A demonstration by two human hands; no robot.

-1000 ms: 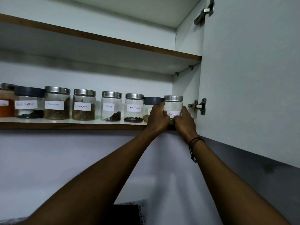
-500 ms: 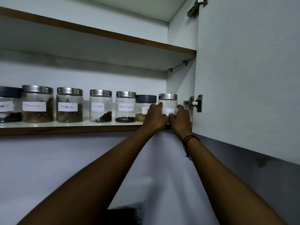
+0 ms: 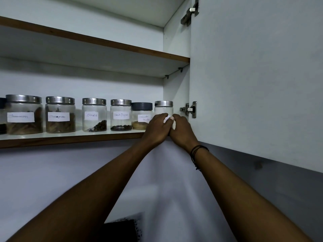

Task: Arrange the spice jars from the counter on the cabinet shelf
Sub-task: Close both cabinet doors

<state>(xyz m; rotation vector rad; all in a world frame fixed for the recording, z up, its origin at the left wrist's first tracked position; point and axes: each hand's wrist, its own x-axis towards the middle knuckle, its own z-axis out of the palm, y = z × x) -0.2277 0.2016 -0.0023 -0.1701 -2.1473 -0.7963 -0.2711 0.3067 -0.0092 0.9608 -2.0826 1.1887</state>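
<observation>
A row of labelled glass spice jars stands on the cabinet shelf point(image 3: 70, 139). At its right end is a steel-lidded jar point(image 3: 163, 107) with a white label, close to the cabinet's side wall. My left hand point(image 3: 156, 128) and my right hand point(image 3: 181, 130) both grip this jar low on its front, their fingers meeting over the label. To its left stand a dark-lidded jar point(image 3: 142, 116), a black pepper jar point(image 3: 121, 115), a cloves jar point(image 3: 94, 115) and two cinnamon jars point(image 3: 60, 115).
The open cabinet door point(image 3: 253, 75) hangs right beside my right hand, with its hinge point(image 3: 189, 109) just past the jar. An upper shelf point(image 3: 104, 44) runs above the jars. A dark patterned thing point(image 3: 122, 229) lies below, near the bottom edge.
The view has shifted, so the jars sit further left in frame. My hands have closed in over the jar's label, and the jar stands slightly deeper on the shelf.
</observation>
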